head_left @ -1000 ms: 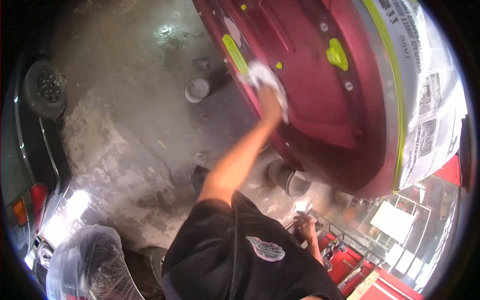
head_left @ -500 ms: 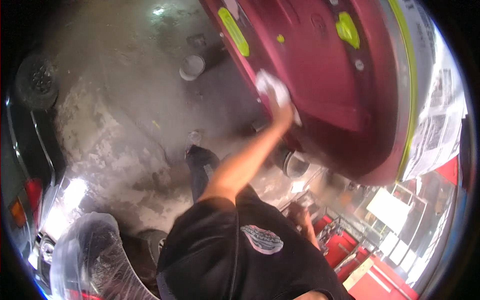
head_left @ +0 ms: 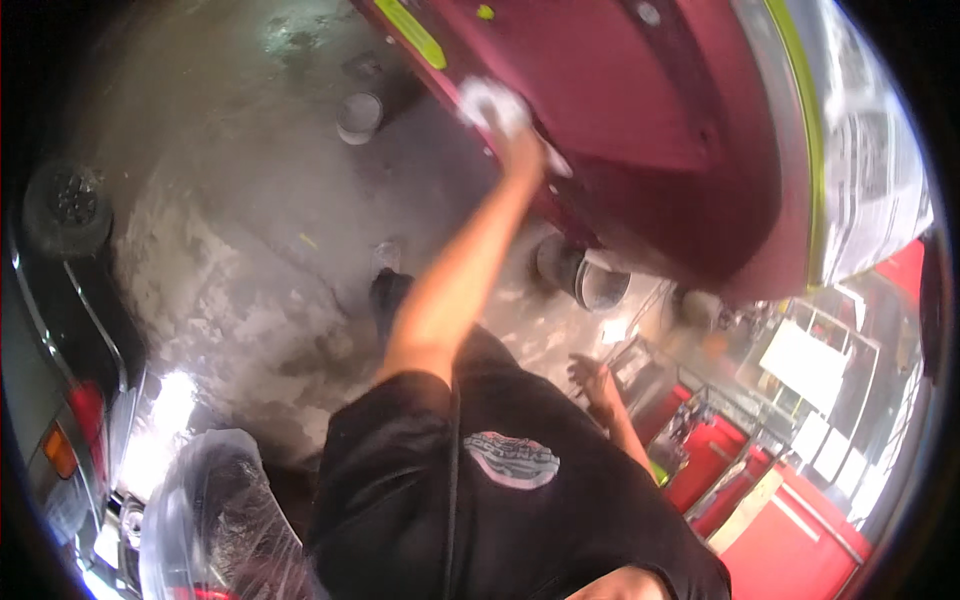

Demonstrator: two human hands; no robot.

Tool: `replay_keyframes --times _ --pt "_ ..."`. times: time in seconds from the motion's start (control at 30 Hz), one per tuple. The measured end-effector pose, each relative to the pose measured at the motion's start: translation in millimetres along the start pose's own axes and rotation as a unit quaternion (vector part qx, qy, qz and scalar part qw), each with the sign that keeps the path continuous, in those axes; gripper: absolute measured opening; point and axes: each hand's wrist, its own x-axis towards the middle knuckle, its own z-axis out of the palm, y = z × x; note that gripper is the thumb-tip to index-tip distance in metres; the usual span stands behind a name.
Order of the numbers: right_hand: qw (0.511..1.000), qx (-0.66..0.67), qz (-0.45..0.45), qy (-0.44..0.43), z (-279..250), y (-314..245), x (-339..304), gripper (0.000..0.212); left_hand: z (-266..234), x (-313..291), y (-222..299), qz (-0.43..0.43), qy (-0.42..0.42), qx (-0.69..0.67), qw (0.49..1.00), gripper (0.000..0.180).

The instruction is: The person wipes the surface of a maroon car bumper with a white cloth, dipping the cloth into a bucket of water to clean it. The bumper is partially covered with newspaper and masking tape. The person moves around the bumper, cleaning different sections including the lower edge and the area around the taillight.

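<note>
My left hand is closed on a white cloth, which lies against the lower left edge of a dark red car panel. Yellow-green tape covers a long strip of that edge, just beyond the cloth. My left arm is stretched out, and the hand is slightly blurred. Down at my right side, my right hand is held away from the panel with its fingers apart and nothing in them.
Printed masking paper covers the area right of the panel. Buckets stand on the stained floor. A red tool cart is at lower right. On the left are a dark vehicle, a tire and a plastic-wrapped part.
My view has shifted, so the panel sits higher in the picture. The cloth in my left hand has slid along the edge toward the tape strip. My right hand has spread its fingers.
</note>
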Motion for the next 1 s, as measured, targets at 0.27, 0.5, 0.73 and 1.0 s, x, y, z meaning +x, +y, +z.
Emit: replay_keyframes --times 0.27,0.5,0.73,1.0 --pt "0.998 -0.053 -0.013 -0.024 -39 52 15 0.046 90 -103 -48 0.124 0.159 -0.046 0.978 0.035" --pt "0.996 -0.089 -0.016 -0.002 -98 122 13 0.042 122 -197 -62 0.027 0.056 -0.251 0.966 0.06" --pt "1.0 0.004 0.002 -0.025 -123 217 7 0.043 115 -135 2 0.346 0.227 -0.062 0.908 0.066" --pt "0.996 -0.028 -0.044 -0.078 -130 250 41 0.045 118 -209 48 0.584 0.087 0.279 0.757 0.063"
